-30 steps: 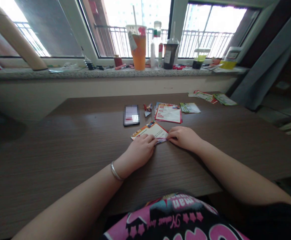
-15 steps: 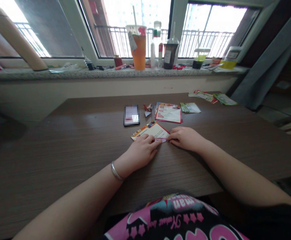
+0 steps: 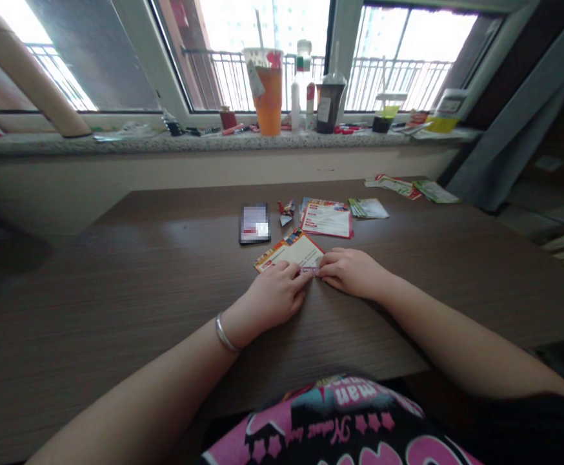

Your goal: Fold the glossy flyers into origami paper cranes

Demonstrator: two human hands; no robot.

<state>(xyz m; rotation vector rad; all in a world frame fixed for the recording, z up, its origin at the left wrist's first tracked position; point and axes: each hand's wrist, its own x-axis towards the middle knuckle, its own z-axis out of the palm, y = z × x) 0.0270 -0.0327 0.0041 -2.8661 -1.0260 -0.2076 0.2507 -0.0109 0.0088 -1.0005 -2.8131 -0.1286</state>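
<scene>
A printed paper sheet, cream with a red edge and an orange patterned strip, lies slanted on the brown table. Along its near edge runs a narrow purple-white folded strip. My left hand, with a silver bangle at the wrist, grips the sheet's near edge from the left, index finger stretched along the strip. From the right, my right hand pinches the near right corner, its fingertips close to the left index finger. The sheet's underside and the left thumb are hidden.
Beyond the sheet lie a phone-like device, a small folded paper piece, a stack of printed sheets and green-white papers. More papers lie far right. An orange drink cup and bottles stand on the sill.
My right hand has shifted slightly left, toward the left fingertips. The sheet's right corner now sits further left, and its near-edge strip looks more folded over. My left hand has barely moved.
</scene>
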